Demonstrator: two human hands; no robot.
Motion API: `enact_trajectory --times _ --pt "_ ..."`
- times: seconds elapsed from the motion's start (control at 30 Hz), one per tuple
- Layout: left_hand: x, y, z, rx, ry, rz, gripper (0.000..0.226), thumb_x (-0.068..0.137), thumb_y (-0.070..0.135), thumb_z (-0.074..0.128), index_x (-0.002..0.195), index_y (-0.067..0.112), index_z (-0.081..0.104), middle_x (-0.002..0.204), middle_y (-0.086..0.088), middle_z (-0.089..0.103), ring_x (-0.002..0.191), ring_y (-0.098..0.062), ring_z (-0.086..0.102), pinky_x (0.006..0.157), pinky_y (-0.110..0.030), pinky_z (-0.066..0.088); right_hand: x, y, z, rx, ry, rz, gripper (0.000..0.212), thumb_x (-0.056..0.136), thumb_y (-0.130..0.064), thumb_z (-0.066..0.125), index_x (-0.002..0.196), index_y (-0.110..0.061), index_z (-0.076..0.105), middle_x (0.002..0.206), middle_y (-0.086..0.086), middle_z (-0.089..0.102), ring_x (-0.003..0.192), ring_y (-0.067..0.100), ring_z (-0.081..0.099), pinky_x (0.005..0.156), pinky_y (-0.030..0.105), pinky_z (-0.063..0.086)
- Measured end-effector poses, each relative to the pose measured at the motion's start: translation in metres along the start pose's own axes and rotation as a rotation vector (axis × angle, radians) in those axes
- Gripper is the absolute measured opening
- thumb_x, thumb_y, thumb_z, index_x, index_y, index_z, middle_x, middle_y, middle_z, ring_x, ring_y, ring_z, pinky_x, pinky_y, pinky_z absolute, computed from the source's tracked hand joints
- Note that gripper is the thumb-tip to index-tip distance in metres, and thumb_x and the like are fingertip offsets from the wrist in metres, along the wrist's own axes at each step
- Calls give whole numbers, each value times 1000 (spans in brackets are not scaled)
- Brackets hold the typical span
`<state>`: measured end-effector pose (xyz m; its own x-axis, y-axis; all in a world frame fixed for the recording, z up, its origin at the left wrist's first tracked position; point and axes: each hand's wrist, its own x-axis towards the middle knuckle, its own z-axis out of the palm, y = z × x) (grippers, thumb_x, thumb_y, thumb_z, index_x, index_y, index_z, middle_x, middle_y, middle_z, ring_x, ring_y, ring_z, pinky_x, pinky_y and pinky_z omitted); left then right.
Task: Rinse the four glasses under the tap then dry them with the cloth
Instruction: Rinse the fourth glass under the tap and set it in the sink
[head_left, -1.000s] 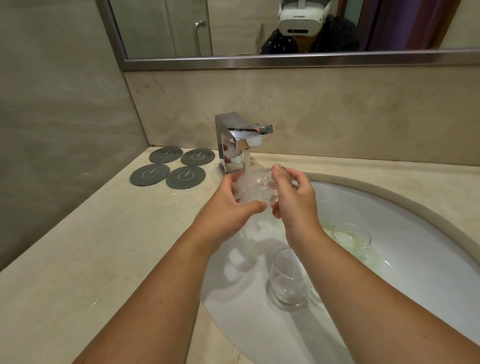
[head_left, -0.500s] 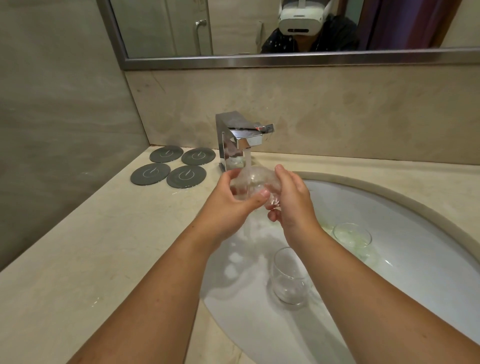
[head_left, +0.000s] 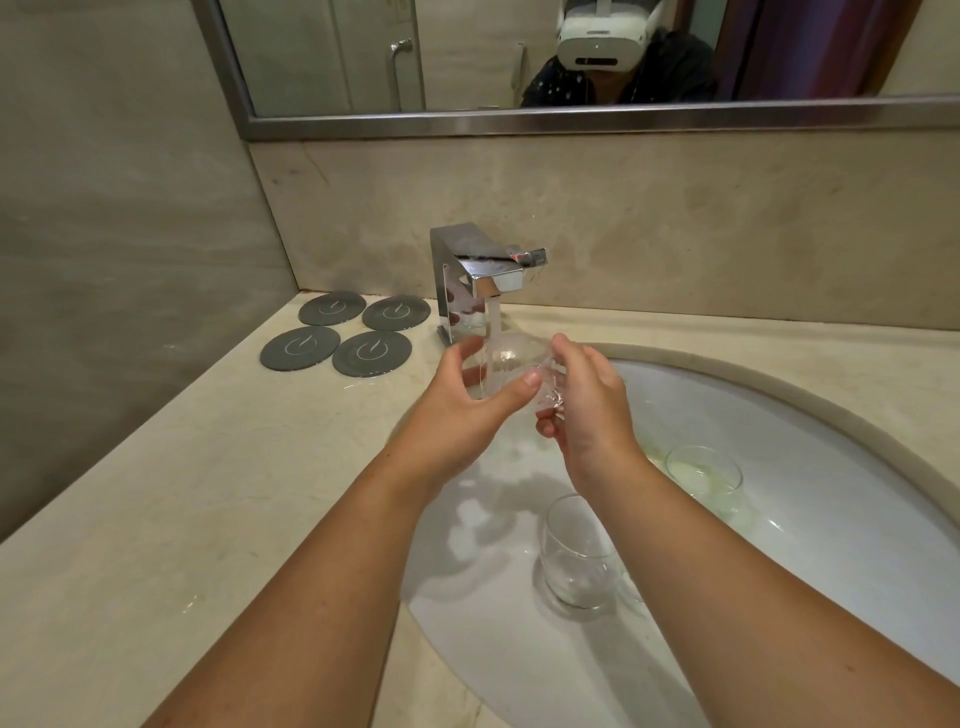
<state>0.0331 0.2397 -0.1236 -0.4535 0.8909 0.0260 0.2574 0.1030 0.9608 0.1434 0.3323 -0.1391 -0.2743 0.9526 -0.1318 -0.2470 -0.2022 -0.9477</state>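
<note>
fingers of left hand (head_left: 457, 410) and right hand (head_left: 587, 402) curl round glass (head_left: 511, 364), tipped sideways under tap (head_left: 478, 270).

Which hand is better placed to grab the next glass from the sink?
Probably the right hand: the near glass and far glass stand on its side; the left hand grips the held glass.
</note>
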Motion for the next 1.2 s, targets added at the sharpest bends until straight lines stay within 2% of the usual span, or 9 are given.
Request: enact_trajectory --times 0.13,0.23,0.33,0.47,0.6,0.73,0.83,0.97,1.2 --pt "1 -1 0 -38 -9 -22 89 63 76 79 141 42 55 131 14 71 116 -5 71 108 -47 57 -5 -5 1 -8 33 -88 20 98 -30 69 118 -23 69 102 -1 73 75 16 60 52 28 42" --pt "1 0 0 -55 -33 -6 77 75 53 87 142 36 54 130 11 71 112 -8 74 107 -44 57 -6 -7 1 -7 39 -116 24 98 -28 67 122 -25 67 107 -1 72 76 13 62 53 27 44" --pt "1 1 -1 -26 -12 47 74 89 29 89 150 29 48 136 10 65 120 -5 69 107 -31 55 -4 -5 2 9 9 -77 37 87 -45 68 119 -26 69 110 0 73 82 16 66 56 33 46" --pt "1 2 -3 -11 7 69 78 90 20 87 151 35 41 131 23 58 113 9 66 93 -16 55 5 4 0 -72 -34 51 45 97 -62 59 117 -23 71 111 4 76 70 20 63 52 30 43" --pt "0 1 -1 -4 -28 66 75 91 12 84 144 37 38 128 27 55 95 23 65 83 -7 53 7 6 0 35 -67 85 42 100 -48 64 119 -12 71 96 10 73 59 19 55 46 30 40" --pt "3 -1 0 -68 -28 20 88 78 42 91 150 39 40 141 16 61 117 3 68 105 -28 53 8 6 -1 51 -36 46 29 98 -37 64 115 -14 69 104 13 70 55 20 53 48 31 40" --pt "2 1 0 -108 -20 -32 79 74 64 90 137 42 48 132 14 68 120 -8 70 106 -39 56 8 4 -1 66 -36 16 18 98 -30 63 108 -17 69 97 8 68 56 20 53 48 31 40" --pt "1 3 0 -113 29 -45 59 87 48 86 136 29 58 123 5 74 110 -15 75 99 -39 61 8 5 -1 26 -47 11 25 96 -31 60 112 -16 72 98 8 70 63 23 57 48 31 40" --pt "-2 2 -2 87 2 75 57 88 35 89 133 44 55 124 22 69 114 -4 71 108 -35 54 6 5 -5 -52 -50 201 54 99 -62 54 114 -14 73 87 6 67 55 17 54 44 27 33"
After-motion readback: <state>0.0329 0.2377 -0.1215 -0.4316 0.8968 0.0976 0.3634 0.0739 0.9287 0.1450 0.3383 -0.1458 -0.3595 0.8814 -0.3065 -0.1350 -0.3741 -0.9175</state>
